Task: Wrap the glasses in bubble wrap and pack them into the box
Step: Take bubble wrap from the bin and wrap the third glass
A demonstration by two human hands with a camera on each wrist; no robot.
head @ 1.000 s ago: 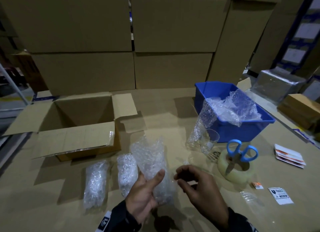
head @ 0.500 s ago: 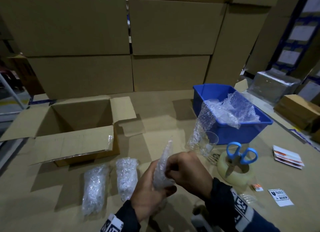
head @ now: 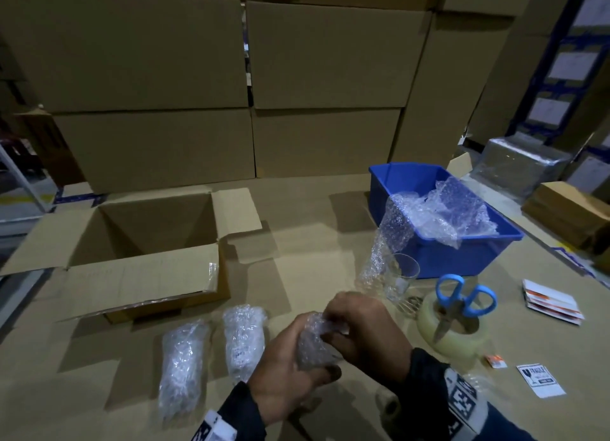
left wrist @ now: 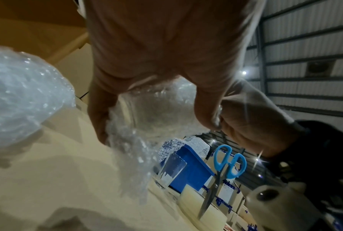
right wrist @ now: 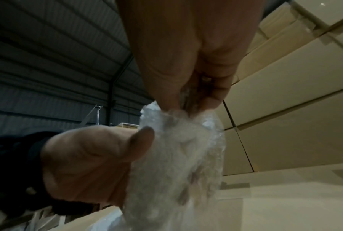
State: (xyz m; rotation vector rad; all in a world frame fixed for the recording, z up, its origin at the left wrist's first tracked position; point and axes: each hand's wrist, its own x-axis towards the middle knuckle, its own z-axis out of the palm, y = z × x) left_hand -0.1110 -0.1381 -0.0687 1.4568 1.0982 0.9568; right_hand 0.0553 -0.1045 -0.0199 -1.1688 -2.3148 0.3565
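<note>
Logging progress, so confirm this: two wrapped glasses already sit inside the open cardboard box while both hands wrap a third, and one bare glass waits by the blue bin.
Wrong on one point: the two wrapped glasses lie on the table in front of the open cardboard box, not inside it, as the head view shows. The rest holds: the left hand and right hand work on a third bundle, and a bare glass stands by the blue bin.

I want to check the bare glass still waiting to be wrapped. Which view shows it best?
The left wrist view: the bare glass stands upright, close and sharp before the blue bin. The head view shows it smaller, partly behind hanging bubble wrap. The right wrist view misses it.
</note>
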